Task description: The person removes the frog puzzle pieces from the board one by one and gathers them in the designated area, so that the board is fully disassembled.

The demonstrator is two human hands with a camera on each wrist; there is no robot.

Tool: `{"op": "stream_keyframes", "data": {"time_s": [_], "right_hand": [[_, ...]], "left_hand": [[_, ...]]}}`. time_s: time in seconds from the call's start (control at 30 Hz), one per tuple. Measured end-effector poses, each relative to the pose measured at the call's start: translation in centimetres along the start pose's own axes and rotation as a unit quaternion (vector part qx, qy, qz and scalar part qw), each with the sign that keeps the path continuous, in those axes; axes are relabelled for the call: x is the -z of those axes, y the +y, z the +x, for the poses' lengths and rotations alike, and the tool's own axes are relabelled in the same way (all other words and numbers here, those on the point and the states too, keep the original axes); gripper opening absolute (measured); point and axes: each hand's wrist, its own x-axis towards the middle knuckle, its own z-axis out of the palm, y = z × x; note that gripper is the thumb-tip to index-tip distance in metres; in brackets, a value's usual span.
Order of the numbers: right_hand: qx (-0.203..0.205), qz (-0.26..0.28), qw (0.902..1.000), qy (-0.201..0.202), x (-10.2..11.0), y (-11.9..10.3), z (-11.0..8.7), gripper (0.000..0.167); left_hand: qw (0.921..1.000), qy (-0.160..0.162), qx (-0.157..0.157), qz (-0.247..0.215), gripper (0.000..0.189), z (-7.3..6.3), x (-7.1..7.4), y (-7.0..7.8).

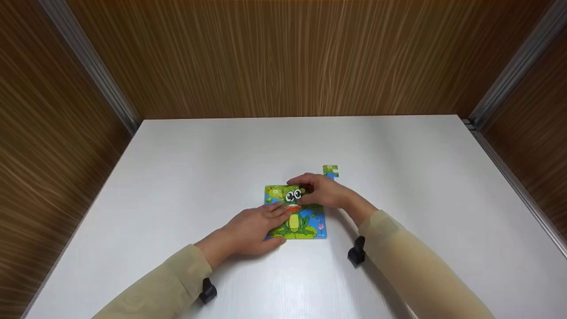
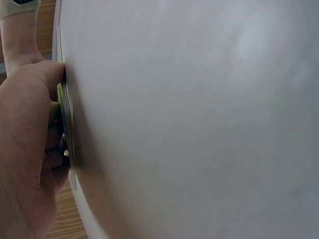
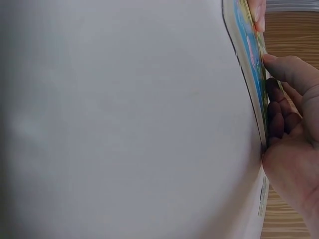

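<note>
A square jigsaw puzzle (image 1: 294, 223) with a green frog picture lies flat on the white table. My left hand (image 1: 254, 228) rests on its left side, fingers stretched over the frog and thumb at the bottom edge. At the top, my right hand (image 1: 325, 190) bends its thumb and index finger around a puzzle piece (image 1: 297, 193) showing the frog's eye. That hand hides the puzzle's upper right part. Just beyond it lies a loose green and blue puzzle piece (image 1: 330, 170), partly covered. Both wrist views show the hands (image 2: 25, 134) (image 3: 294, 114) at the puzzle's edge.
The white tabletop (image 1: 212, 155) spreads out on all sides of the puzzle. Brown wood-grain panels (image 1: 283, 57) with metal corner strips (image 1: 95, 66) wall it in at the back and sides. A small black device hangs at each cuff.
</note>
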Motion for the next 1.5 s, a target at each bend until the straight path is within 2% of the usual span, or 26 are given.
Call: {"op": "stream_keyframes", "data": {"time_s": [0.23, 0.43, 0.77, 1.07, 1.5], "right_hand": [[0.006, 0.0, 0.9999, 0.009, -0.01, 0.11, 0.17, 0.058], [0.002, 0.017, 0.9998, 0.014, 0.01, 0.18, 0.26, 0.052], [-0.008, 0.003, 0.9998, 0.02, -0.03, 0.27, 0.28, 0.044], [-0.002, 0.004, 0.9998, 0.021, -0.08, 0.08, 0.31, 0.039], [0.003, 0.019, 0.9994, 0.029, 0.34, 0.18, 0.23, 0.038]], "left_hand": [[1.0, -0.002, 0.002, 0.003, 0.068, 0.13, -0.17, -0.14], [1.0, -0.004, 0.001, 0.002, 0.068, 0.2, -0.11, -0.07], [1.0, -0.008, 0.003, 0.002, 0.069, 0.21, -0.23, -0.1], [1.0, -0.004, 0.001, -0.004, 0.067, -0.01, 0.0, -0.04], [0.9996, -0.02, 0.022, -0.002, 0.07, 0.21, -0.37, -0.08]]}}
